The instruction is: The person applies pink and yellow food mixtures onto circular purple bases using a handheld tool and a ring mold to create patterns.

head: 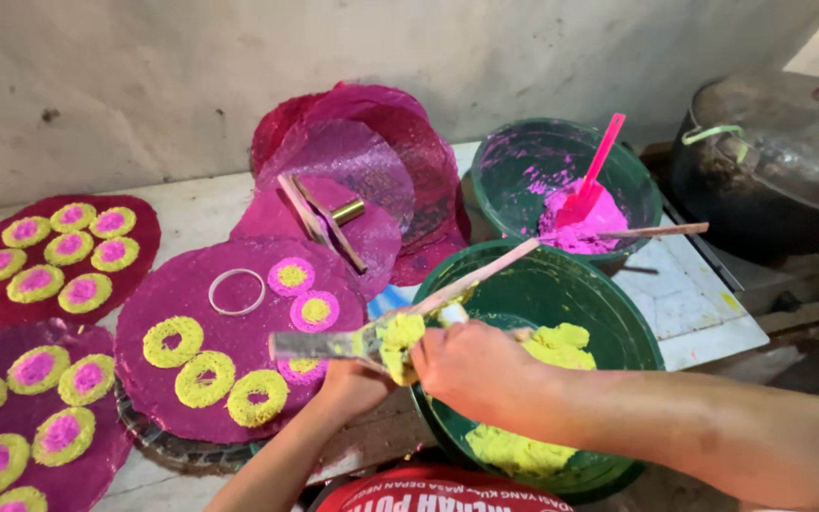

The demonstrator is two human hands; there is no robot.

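Note:
My left hand (353, 384) grips a flat metal scraper (310, 343) held level over the near edge of a round magenta tray (144, 322). A lump of yellow-green dough (400, 339) sits on the scraper's end. My right hand (476, 368) is closed around a small white-tipped tool (452, 314) and presses against that lump. Both hands meet at the left rim of a green basin (618, 313) that holds more yellow-green dough (518, 448). The tray carries yellow dough rings (206, 377), some with pink centres, and a loose metal ring (237, 291).
A second green basin (523, 152) behind holds pink dough and a pink spatula (591, 180). A wooden stick (637, 231) lies across the basins. Filled magenta trays (135, 223) lie left, stacked trays (372, 133) lean on the wall, a black pot (770, 161) stands right.

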